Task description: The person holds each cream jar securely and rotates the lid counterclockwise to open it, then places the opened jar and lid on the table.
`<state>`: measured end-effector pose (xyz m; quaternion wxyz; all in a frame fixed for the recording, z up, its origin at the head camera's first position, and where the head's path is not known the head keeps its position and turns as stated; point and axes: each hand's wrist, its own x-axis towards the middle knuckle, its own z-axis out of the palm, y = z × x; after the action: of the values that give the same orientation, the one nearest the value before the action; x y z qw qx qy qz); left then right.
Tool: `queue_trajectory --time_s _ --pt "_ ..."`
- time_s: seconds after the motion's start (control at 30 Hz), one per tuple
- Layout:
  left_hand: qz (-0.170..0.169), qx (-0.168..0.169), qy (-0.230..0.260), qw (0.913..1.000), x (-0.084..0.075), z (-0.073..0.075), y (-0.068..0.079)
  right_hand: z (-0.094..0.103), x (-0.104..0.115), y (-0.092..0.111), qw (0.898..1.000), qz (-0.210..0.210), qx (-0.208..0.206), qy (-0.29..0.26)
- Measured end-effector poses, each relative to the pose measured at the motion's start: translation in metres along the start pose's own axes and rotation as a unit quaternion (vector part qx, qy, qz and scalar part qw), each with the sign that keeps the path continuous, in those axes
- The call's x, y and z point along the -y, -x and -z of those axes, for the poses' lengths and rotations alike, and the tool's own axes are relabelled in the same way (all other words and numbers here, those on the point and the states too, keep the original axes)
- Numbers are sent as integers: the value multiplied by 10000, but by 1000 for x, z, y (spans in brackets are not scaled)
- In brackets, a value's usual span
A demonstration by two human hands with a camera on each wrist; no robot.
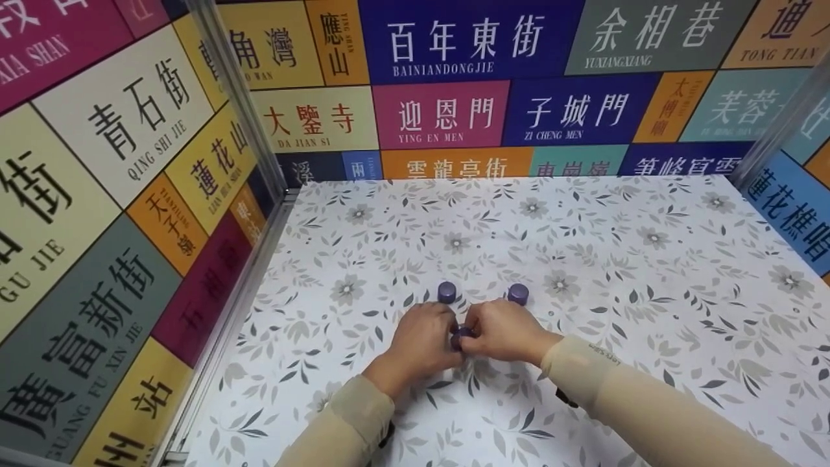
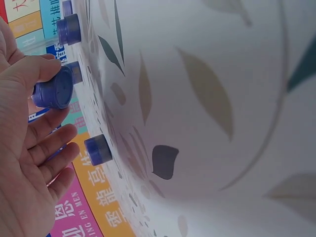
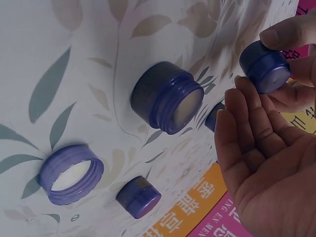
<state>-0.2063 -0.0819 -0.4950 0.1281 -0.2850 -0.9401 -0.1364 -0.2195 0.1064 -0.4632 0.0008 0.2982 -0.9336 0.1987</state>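
Both hands meet low over the patterned surface at a small purple jar [image 1: 462, 337]. My left hand [image 1: 421, 337] pinches it between thumb and index finger; in the left wrist view the other fingers spread below the jar [image 2: 54, 89]. My right hand [image 1: 509, 331] pinches the same jar [image 3: 265, 67], its thumb on top. Near it in the right wrist view stands an opened purple jar [image 3: 168, 97] with a threaded neck. Beside that lies a purple screw lid [image 3: 72, 175], hollow side showing. Both are hidden behind the right hand in the head view.
Two more small purple jars stand beyond the hands, one at left [image 1: 447, 292] and one at right [image 1: 517, 294]. The leaf-patterned tabletop [image 1: 415, 240] meets colourful panels with street names [image 1: 447, 39] at the back and sides. Metal framing [image 1: 243, 97] edges the left side.
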Motion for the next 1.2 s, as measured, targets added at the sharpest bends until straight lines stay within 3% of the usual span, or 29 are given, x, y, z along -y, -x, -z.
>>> queue_trajectory --time_s 0.43,0.8,1.0,1.2 --pt "-253 -341 80 9991 2 -3 2 0 -3 1 9999 -56 18 -107" --pt "-342 -162 87 9992 2 -4 2 1 -3 2 9994 -34 115 -323" --pt "-393 -395 63 9984 1 -3 1 3 -5 2 9984 -79 313 -458" --pt "-445 -620 22 9971 0 0 2 3 -7 2 9984 -38 255 -501"
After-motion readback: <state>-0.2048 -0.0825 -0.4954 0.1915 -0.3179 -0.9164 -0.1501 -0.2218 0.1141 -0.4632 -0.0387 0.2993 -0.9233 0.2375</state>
